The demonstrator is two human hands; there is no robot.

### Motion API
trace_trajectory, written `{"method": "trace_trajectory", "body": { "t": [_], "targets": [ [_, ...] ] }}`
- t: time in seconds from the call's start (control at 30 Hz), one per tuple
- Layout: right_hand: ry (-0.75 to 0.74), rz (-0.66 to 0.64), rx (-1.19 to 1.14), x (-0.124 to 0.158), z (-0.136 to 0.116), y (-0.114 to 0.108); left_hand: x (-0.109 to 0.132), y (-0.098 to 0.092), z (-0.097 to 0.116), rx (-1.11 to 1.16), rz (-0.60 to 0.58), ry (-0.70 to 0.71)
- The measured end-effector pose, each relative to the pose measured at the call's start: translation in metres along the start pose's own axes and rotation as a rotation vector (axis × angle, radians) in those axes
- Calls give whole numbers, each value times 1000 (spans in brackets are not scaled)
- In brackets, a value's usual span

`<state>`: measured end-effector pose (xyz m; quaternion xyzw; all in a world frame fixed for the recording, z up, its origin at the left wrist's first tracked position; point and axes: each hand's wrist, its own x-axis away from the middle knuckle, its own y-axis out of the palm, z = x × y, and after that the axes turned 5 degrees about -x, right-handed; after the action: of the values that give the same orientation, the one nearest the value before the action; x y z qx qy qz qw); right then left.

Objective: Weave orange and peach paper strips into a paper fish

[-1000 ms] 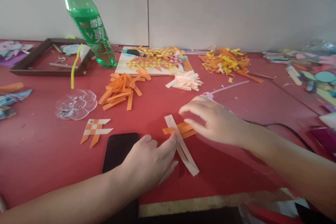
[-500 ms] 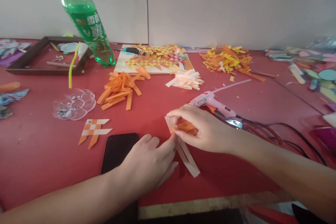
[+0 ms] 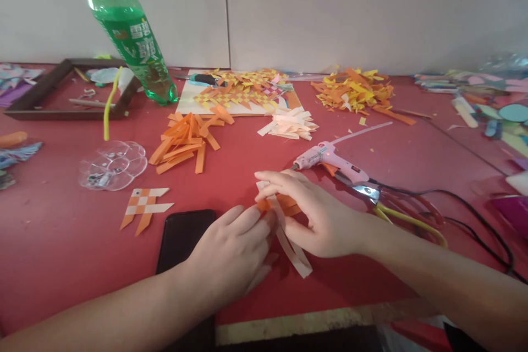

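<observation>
Crossed white and orange paper strips are between my two hands near the table's front. My left hand (image 3: 241, 242) is closed, its fingertips pinching the orange paper strip (image 3: 264, 205) where it crosses the white. My right hand (image 3: 315, 206) grips the white paper strip (image 3: 295, 256) from the other side, fingers over its upper end and thumb lower down. Part of the orange strip shows under the right palm. The fingertips hide much of the crossing. Left of the hands lies a woven orange-and-white paper fish (image 3: 145, 206), flat beside a black phone (image 3: 185, 234).
Loose orange strips (image 3: 187, 143) and white strips (image 3: 292, 122) lie behind my hands. A pink glue gun (image 3: 334, 160) with its cord rests on pliers (image 3: 367, 192) at the right. Farther back are a green bottle (image 3: 140, 47), a clear palette (image 3: 113, 165) and a dark frame (image 3: 68, 114).
My right hand's fingers have shifted slightly left over the white strip, and its thumb has moved lower. My left fingertips have bunched in at the orange strip. The view has moved slightly.
</observation>
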<state>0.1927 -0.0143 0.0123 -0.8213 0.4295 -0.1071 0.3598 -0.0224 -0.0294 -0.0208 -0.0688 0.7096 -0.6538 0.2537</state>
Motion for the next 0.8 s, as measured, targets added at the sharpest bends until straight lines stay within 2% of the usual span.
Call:
{"method": "trace_trajectory", "body": {
  "t": [0.17,0.3,0.43,0.8],
  "targets": [
    [0,65,31,-3,-3,1,-1,2,1,42,4,-14],
    [125,129,89,-3,1,5,-4,0,2,55,15,-39],
    [222,184,46,0,10,9,-4,1,2,30,4,-37],
    [269,268,54,2,16,12,-4,1,4,14,-8,-37]
  ]
}}
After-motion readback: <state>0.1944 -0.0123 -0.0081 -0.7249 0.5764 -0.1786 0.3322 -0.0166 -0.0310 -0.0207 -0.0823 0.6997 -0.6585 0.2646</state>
